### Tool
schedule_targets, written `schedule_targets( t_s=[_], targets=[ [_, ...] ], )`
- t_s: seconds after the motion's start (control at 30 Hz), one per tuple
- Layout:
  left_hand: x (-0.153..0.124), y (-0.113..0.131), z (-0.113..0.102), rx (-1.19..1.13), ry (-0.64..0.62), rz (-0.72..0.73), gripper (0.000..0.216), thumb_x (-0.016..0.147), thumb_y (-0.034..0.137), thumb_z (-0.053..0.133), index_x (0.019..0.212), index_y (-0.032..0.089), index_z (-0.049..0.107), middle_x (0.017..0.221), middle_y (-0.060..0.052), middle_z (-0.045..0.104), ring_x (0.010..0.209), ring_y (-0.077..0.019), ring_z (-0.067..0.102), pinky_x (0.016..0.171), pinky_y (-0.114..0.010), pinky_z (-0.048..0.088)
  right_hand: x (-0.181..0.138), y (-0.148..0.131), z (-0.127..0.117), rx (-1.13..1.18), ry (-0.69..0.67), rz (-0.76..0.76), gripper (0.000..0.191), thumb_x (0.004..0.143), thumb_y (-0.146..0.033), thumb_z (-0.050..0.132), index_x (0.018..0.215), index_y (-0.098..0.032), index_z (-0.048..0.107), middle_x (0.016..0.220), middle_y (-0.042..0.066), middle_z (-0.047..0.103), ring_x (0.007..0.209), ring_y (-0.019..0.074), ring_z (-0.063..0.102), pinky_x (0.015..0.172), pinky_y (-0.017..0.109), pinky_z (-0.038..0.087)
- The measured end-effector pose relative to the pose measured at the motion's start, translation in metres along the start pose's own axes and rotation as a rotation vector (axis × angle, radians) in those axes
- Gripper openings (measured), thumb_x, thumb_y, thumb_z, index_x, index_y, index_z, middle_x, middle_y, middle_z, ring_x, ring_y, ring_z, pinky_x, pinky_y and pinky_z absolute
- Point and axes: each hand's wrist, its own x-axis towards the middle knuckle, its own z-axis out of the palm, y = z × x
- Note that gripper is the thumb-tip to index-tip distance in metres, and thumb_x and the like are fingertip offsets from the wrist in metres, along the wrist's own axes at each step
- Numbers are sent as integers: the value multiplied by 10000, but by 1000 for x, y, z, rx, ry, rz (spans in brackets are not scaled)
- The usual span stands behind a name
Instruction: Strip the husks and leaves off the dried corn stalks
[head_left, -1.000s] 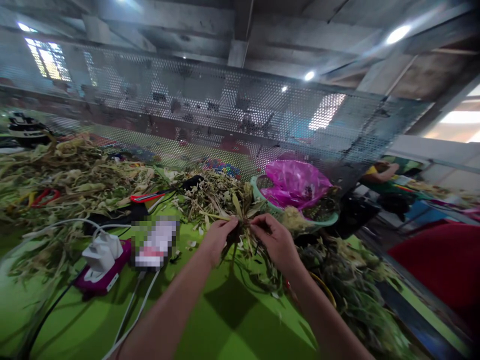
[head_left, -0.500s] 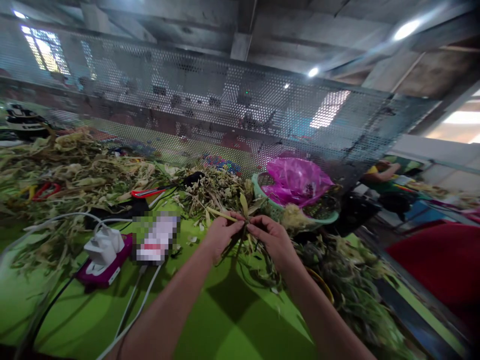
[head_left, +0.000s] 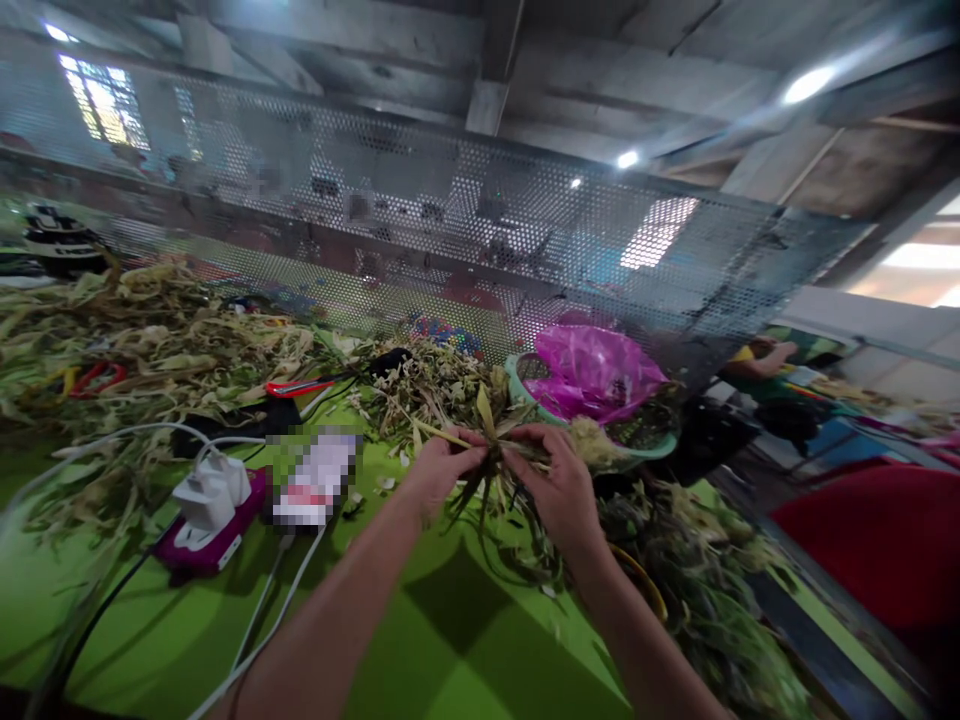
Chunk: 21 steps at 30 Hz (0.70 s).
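A leafy plant sprig [head_left: 491,448] with narrow, dried-looking leaves fanning out is held up between my two hands over the green tabletop [head_left: 450,670]. My left hand [head_left: 444,468] pinches it from the left between thumb and fingers; a pale yellowish stalk [head_left: 442,432] sticks out past the knuckles. On the other side, my right hand [head_left: 553,478] has its thumb and bent fingers closed around leaves at the sprig's right. Its exact fingertip contact is partly hidden by leaves. Behind the hands lies a heap of small dried plant pieces [head_left: 427,385].
Dried leaves [head_left: 150,340] are piled on the left, with a red-handled tool [head_left: 300,387]. A phone [head_left: 319,480] and a purple power strip [head_left: 214,535] with cables lie nearer. At right are a green basket [head_left: 660,447] with a magenta bag [head_left: 592,372] and more plants [head_left: 720,580].
My right hand has shifted slightly right and its fingers have spread a little. The sprig's leaves now fan out more visibly between my hands. My left hand stays almost in place.
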Motion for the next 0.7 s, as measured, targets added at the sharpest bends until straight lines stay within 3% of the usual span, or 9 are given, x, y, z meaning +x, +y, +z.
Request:
schedule_targets(
  t_s=[0.07, 0.17, 0.23, 0.53, 0.7],
  targets=[
    [1, -1, 0, -41, 46, 18, 274, 608, 258, 763, 787, 145, 588, 675, 14, 593, 613, -84, 535, 607, -215, 413, -1, -4, -1, -89, 36, -51, 167, 795, -357, 639, 850, -202, 618, 875, 52, 629, 854, 214, 567, 771, 319, 438],
    [3, -4, 0, -70, 106, 41, 305, 591, 286, 779, 794, 156, 591, 687, 10, 607, 627, -99, 557, 613, -228, 427, -7, -8, 6, -125, -126, 57, 226, 837, -412, 578, 733, -211, 585, 681, 4, 593, 626, 168, 528, 579, 269, 399],
    [3, -6, 0, -93, 122, 48, 321, 578, 295, 786, 797, 159, 597, 702, 3, 622, 646, -112, 572, 628, -239, 434, -11, -7, 13, -122, -221, 118, 254, 832, -425, 570, 696, -211, 575, 621, -13, 577, 565, 156, 504, 530, 259, 368],
    [1, -3, -2, -49, 97, -3, 323, 646, 357, 736, 902, 174, 661, 854, -33, 675, 785, -151, 595, 667, -255, 441, -13, 3, 19, -65, -183, 86, 42, 796, -242, 542, 765, -218, 556, 701, -14, 596, 649, 165, 542, 626, 260, 408],
    [1, -4, -3, 113, 90, 31, 269, 673, 388, 717, 844, 186, 668, 834, -27, 678, 784, -158, 584, 692, -259, 432, -10, 1, 15, -38, -204, 57, 105, 813, -229, 526, 880, -213, 606, 798, 9, 650, 735, 181, 587, 692, 274, 441]
  ],
)
